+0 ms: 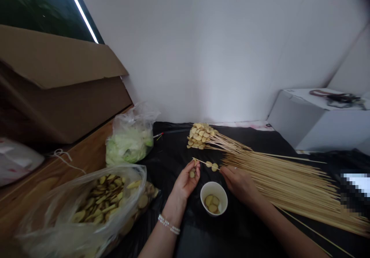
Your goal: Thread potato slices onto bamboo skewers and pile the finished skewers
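Beyond grip, loaded skewers (pixel 201 134); right hand (pixel 238 181) pinches skewer (pixel 203 162), two slices (pixel 214 167) on; left hand (pixel 185 181) pinches third slice (pixel 194 161); cup (pixel 214 187) below, unthreaded slices (pixel 212 203) inside

wide head-worn view, facing forward and down from above the near side of a round white cup (pixel 214 188), close enough to see inside, bare hands (pixel 186 181) beside it, flat white wall (pixel 202 49) beyond

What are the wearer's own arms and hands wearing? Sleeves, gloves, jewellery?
No gloves or sleeves in view. The left hand has a pale, shiny beaded bracelet at its wrist; the right hand seems to wear a small light-coloured ring. Its wrist is bare.
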A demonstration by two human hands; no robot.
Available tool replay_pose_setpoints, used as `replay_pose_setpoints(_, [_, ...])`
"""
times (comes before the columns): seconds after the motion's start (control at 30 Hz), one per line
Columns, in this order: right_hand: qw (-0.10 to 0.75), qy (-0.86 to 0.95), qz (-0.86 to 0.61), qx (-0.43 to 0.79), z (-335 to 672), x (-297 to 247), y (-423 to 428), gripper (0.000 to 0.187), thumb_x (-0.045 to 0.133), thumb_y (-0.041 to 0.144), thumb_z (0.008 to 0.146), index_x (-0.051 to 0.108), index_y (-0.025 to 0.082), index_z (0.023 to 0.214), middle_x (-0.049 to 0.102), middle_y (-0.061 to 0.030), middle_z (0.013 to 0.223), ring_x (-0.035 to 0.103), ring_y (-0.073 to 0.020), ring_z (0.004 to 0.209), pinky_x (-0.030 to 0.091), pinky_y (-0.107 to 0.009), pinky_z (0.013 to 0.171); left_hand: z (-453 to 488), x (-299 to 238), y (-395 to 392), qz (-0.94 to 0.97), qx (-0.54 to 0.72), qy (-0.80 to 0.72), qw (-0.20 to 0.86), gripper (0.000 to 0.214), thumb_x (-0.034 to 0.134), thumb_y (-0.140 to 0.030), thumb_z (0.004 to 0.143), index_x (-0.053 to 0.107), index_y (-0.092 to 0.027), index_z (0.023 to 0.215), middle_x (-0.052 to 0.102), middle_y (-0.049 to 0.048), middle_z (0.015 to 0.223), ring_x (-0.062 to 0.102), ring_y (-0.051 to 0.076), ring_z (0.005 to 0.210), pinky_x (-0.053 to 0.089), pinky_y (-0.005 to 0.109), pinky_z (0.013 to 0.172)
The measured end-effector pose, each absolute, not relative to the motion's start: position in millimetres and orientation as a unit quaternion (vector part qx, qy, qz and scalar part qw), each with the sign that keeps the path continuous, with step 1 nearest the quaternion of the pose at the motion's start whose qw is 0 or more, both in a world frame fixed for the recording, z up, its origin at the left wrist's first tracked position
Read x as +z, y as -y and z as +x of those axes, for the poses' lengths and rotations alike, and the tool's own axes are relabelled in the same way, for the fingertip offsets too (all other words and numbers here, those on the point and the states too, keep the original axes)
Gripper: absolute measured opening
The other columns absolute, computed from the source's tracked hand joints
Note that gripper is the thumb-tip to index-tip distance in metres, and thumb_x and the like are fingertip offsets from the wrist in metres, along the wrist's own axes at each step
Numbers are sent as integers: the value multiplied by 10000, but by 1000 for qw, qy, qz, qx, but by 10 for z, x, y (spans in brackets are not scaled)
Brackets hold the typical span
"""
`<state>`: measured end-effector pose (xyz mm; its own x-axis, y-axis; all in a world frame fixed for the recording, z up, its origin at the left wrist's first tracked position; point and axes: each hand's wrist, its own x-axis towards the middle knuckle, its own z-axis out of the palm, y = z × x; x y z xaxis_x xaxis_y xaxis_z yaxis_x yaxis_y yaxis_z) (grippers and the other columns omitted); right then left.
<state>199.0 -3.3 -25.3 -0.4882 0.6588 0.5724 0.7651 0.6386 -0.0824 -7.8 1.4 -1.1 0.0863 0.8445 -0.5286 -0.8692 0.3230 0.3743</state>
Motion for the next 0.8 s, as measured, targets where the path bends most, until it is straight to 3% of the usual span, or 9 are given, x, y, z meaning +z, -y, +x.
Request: replay_pose_setpoints(0.8, [302,852,-419,-90,2006,-229,25,278,388,218,949,643,166,853,626,-36,708,544,-118,621,317,-244,579,-44,0,8,-23,604,-342,720,127,582,-18,793,653,-110,844,673,61,768,652,103,644,530,158,549])
